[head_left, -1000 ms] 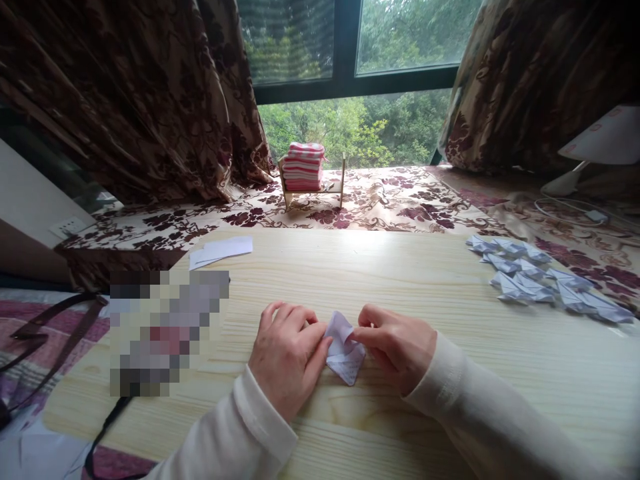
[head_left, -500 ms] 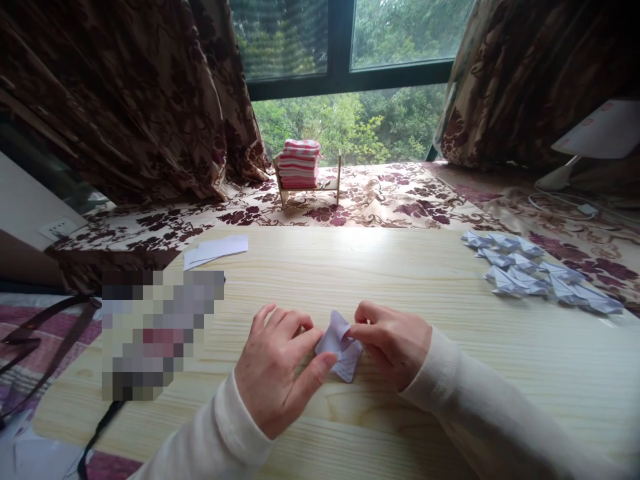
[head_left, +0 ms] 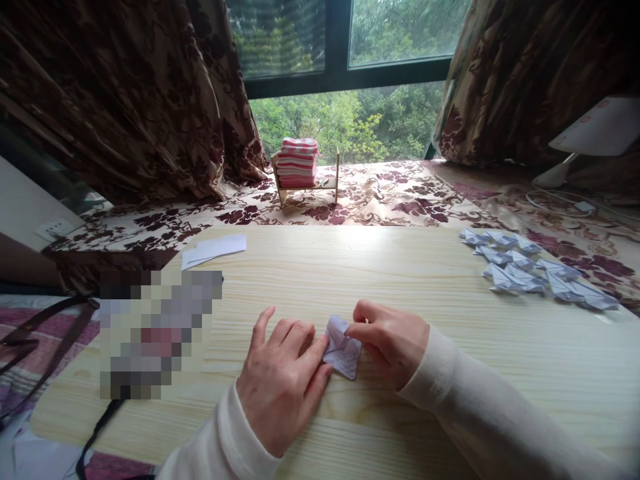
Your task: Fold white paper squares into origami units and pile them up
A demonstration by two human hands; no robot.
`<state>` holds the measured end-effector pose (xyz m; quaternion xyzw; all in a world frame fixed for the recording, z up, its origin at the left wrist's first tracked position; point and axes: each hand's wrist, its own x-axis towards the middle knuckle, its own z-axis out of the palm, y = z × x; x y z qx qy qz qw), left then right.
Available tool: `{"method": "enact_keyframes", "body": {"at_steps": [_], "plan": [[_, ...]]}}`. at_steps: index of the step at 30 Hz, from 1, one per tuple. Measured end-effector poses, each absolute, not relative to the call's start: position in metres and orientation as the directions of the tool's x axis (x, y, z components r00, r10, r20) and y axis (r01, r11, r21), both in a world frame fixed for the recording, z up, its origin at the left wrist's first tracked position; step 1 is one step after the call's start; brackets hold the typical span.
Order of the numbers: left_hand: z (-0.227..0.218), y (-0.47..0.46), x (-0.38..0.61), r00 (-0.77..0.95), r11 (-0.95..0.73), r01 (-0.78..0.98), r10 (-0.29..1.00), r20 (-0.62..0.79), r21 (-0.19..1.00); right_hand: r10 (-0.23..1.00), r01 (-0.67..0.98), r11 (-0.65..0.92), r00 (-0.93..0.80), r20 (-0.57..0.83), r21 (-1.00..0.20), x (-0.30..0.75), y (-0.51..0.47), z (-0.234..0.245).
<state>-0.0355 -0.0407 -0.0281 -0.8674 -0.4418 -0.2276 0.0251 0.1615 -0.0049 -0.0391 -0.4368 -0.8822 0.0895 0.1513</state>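
Observation:
A small folded piece of white paper [head_left: 344, 357] with faint writing lies on the wooden table between my hands, its upper flap lifted and curved. My left hand [head_left: 283, 380] rests at its left side, thumb and index fingertip against the paper's edge and the other fingers spread on the table. From the right, my right hand [head_left: 393, 340] has its fingers curled, with the index finger and thumb closed on the upper right part of the paper. The right thumb is mostly hidden.
Several folded paper pieces [head_left: 520, 263] stand in rows at the table's [head_left: 410, 427] right rear. Flat paper strips [head_left: 215, 250] lie at the left rear. A pixelated object [head_left: 163, 333] with a black cord is at left. Beyond are a small rack of striped cloths [head_left: 297, 163] and a lamp [head_left: 595, 130].
The raised flap of the paper has been pressed lower and turned. My left thumb has come down from over the paper to its lower left edge; the right hand has hardly moved.

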Motion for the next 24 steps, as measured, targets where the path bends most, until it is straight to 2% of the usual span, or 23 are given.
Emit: {"method": "enact_keyframes", "body": {"at_steps": [5, 13, 19, 24], "plan": [[-0.028, -0.040, -0.035, 0.504, -0.602, 0.779, 0.768, 0.395, 0.178, 0.797, 0.739, 0.604, -0.573, 0.193, -0.298, 0.162, -0.006, -0.037], [-0.026, -0.038, -0.036, 0.506, -0.588, 0.782, 0.793, 0.339, 0.208, 0.758, 0.713, 0.646, -0.643, 0.113, -0.275, 0.165, -0.009, -0.025], [-0.026, -0.040, -0.039, 0.491, -0.605, 0.750, 0.781, 0.386, 0.269, 0.757, 0.710, 0.648, -0.643, 0.121, -0.276, 0.165, -0.010, -0.026], [-0.026, -0.041, -0.038, 0.507, -0.622, 0.746, 0.762, 0.401, 0.239, 0.752, 0.704, 0.651, -0.649, 0.116, -0.284, 0.166, -0.010, -0.025]]}}
